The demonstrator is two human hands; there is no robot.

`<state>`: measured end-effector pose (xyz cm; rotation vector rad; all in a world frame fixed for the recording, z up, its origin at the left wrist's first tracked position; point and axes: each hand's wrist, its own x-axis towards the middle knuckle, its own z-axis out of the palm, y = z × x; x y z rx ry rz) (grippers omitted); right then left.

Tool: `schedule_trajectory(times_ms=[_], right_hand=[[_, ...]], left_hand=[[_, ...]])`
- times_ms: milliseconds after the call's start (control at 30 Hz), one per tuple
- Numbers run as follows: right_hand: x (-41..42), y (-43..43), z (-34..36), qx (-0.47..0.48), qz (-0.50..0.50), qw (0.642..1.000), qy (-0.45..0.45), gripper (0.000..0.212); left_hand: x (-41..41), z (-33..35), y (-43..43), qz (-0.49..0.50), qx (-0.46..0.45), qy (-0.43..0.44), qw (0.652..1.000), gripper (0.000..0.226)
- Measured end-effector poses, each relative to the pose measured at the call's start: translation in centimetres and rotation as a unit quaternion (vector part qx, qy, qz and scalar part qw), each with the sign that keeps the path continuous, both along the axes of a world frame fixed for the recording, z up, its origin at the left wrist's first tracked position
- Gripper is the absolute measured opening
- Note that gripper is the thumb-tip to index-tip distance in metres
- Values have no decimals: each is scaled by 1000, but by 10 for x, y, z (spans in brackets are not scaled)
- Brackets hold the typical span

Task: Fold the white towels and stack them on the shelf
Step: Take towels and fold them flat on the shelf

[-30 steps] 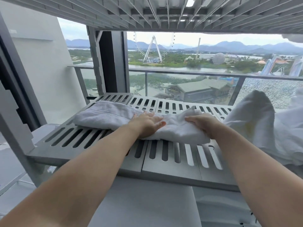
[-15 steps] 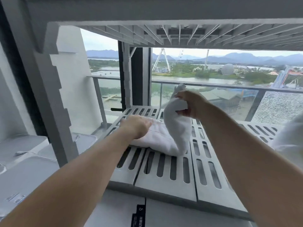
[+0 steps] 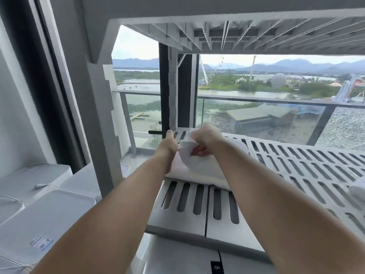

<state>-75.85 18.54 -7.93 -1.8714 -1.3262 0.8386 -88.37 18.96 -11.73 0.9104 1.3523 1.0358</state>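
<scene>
Head view: white towel (image 3: 199, 171) lying partly folded on slotted shelf (image 3: 296, 165), near its left end. Right hand (image 3: 206, 137) clenching around raised towel flap. Left hand (image 3: 168, 144) touching towel's left edge (whether grasping, cannot tell: blurred). Second white cloth (image 3: 358, 191) showing at right frame edge.

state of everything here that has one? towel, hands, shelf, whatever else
towel, partly folded, lying on the shelf, top flap raised
right hand, fist curled on the towel's flap
left hand, against the towel's left edge, fingers hidden
shelf, slotted, carrying the towel
second towel, bunched at the right edge, mostly out of view
bins, lids on
</scene>
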Motion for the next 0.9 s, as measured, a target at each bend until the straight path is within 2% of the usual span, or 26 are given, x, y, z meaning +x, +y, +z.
schedule_trajectory(times_ms=[67, 133, 233, 333, 433, 533, 567, 600, 667, 700, 767, 833, 900], right_hand=[[-1, -8, -1, -24, -5, 1000, 9, 33], [-1, -19, -7, -1, 26, 999, -47, 28], [4, -32, -25, 96, 104, 960, -243, 27], [5, -43, -43, 172, 100, 934, -297, 42], [0, -49, -56, 204, 104, 908, -350, 51], [-6, -56, -59, 205, 203, 880, -378, 48], [-9, -60, -60, 211, 232, 874, -371, 49], [-11, -65, -63, 214, 245, 870, -370, 50], [-11, -74, -70, 227, 239, 848, -415, 56], [-9, -79, -74, 237, 237, 828, -449, 61], [-5, -87, -80, 255, 230, 803, -486, 59], [-1, -93, -82, 276, 219, 794, -495, 49], [4, -98, -81, 290, 207, 793, -494, 48]], left_hand=[[-3, 5, -3, 5, -11, -19, 1000, 74], [-8, 3, -2, 3, -11, -21, 1000, 69], [-7, 2, 2, -38, 12, 83, 996, 60], [-7, 3, 5, -47, -6, 185, 982, 70], [-7, 10, 7, -34, 5, 232, 972, 72], [-9, 17, 7, -55, 13, 296, 954, 66], [-9, 20, 6, -69, 24, 341, 937, 59], [-8, 23, 5, -74, 48, 417, 905, 46], [-3, 28, 5, -49, 133, 574, 806, 26], [3, 29, 7, -48, 192, 611, 767, 29], [17, 30, 10, -120, 299, 623, 713, 45], [28, 28, 12, -226, 322, 601, 696, 46], [35, 21, 15, -290, 256, 611, 690, 42]])
